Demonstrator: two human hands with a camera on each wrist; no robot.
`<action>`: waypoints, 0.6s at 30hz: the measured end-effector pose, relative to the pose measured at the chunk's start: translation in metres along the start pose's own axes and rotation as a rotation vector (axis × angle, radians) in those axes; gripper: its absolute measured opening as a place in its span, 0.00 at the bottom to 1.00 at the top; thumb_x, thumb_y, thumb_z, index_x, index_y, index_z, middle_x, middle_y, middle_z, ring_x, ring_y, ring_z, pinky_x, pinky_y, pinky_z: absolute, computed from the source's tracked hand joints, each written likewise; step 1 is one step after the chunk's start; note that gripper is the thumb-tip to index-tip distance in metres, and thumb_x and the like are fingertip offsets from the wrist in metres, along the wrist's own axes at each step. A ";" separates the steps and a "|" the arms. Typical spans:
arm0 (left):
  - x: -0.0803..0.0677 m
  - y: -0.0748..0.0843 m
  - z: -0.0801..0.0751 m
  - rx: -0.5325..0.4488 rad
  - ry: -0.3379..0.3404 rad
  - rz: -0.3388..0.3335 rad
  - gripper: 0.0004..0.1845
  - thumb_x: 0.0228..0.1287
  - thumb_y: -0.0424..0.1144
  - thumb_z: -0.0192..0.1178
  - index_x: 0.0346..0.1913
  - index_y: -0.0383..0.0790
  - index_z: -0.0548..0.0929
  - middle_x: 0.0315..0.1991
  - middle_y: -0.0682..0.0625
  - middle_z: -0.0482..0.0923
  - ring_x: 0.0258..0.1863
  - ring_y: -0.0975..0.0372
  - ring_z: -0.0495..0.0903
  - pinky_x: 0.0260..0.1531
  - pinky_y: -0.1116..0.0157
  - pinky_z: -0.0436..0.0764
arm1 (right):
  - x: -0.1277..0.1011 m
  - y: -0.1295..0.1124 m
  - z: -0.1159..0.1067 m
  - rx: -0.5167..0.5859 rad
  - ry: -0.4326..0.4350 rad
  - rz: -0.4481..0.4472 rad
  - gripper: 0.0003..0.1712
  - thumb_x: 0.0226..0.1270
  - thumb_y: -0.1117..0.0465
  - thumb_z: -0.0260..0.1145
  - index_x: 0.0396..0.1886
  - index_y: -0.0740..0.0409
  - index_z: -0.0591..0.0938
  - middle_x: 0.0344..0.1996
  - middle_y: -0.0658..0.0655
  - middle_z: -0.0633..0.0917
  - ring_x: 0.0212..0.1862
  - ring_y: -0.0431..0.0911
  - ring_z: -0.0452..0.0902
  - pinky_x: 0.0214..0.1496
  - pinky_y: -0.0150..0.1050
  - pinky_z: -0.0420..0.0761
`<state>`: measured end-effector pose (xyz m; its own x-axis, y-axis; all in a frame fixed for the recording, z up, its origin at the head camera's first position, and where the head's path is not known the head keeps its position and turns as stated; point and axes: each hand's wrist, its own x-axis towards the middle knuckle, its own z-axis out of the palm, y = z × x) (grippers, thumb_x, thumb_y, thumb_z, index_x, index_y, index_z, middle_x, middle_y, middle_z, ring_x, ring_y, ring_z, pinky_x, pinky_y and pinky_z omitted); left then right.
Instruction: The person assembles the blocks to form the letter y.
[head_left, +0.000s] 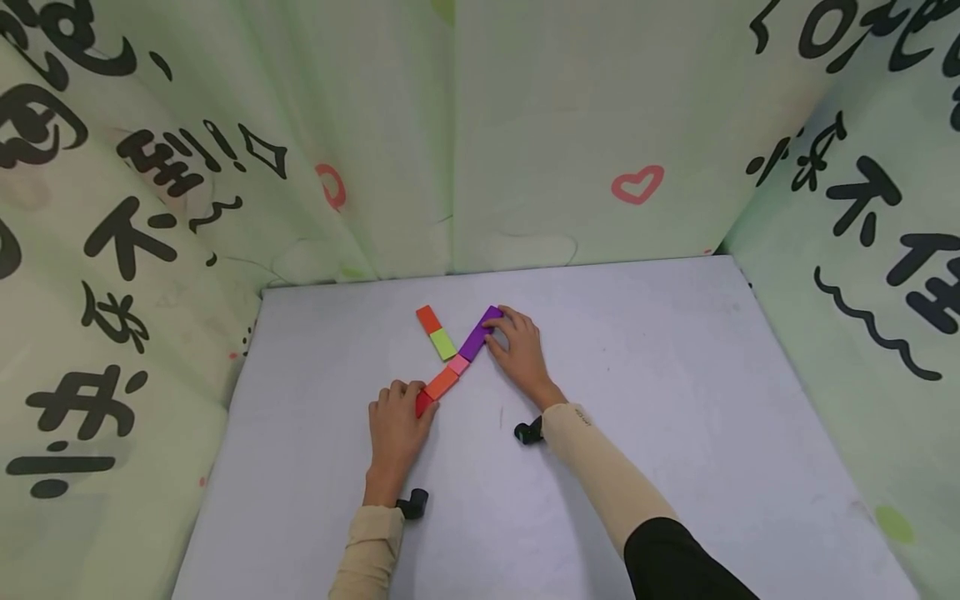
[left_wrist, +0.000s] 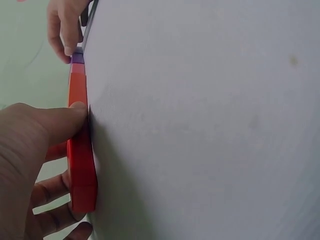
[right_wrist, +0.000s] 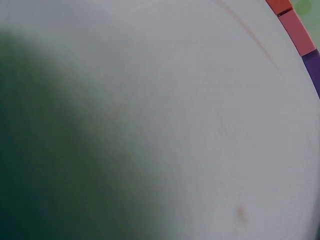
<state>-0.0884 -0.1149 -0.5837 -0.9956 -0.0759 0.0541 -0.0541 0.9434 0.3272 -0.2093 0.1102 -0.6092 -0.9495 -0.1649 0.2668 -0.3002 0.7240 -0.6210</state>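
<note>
On the pale grey table, flat rectangular colour blocks lie in a shape like the letter Y. The left hand rests at the low end of the long diagonal row and pinches the flat red block there, with the thumb on one side and curled fingers on the other, as the left wrist view shows. From this red block the row goes toward 1 o'clock: a flat orange block, then a small pink block, then a long purple block, each one touching the next. The right hand is at the far end, and its bent fingers grasp the purple block. At 11 o'clock from the pink block lie a lime-green block and an orange-red block, touching each other. Green printed curtains stand around the table.
</note>
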 end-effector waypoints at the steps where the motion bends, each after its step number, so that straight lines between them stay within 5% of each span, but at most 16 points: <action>1: 0.000 0.000 0.000 -0.002 -0.003 -0.002 0.24 0.60 0.54 0.67 0.56 0.50 0.79 0.47 0.46 0.77 0.46 0.54 0.74 0.48 0.54 0.74 | 0.000 0.000 0.000 0.001 -0.001 0.001 0.15 0.71 0.52 0.62 0.54 0.46 0.82 0.70 0.57 0.71 0.72 0.56 0.63 0.72 0.58 0.62; 18: 0.001 0.000 0.006 0.016 0.041 -0.008 0.23 0.59 0.55 0.67 0.52 0.46 0.79 0.46 0.45 0.78 0.46 0.53 0.75 0.50 0.52 0.74 | -0.001 -0.001 0.000 0.004 -0.003 0.011 0.15 0.71 0.52 0.63 0.54 0.46 0.82 0.70 0.56 0.71 0.72 0.56 0.63 0.73 0.58 0.60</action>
<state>-0.0902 -0.1128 -0.5888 -0.9912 -0.0960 0.0908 -0.0632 0.9479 0.3123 -0.2083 0.1094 -0.6085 -0.9531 -0.1583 0.2578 -0.2897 0.7233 -0.6268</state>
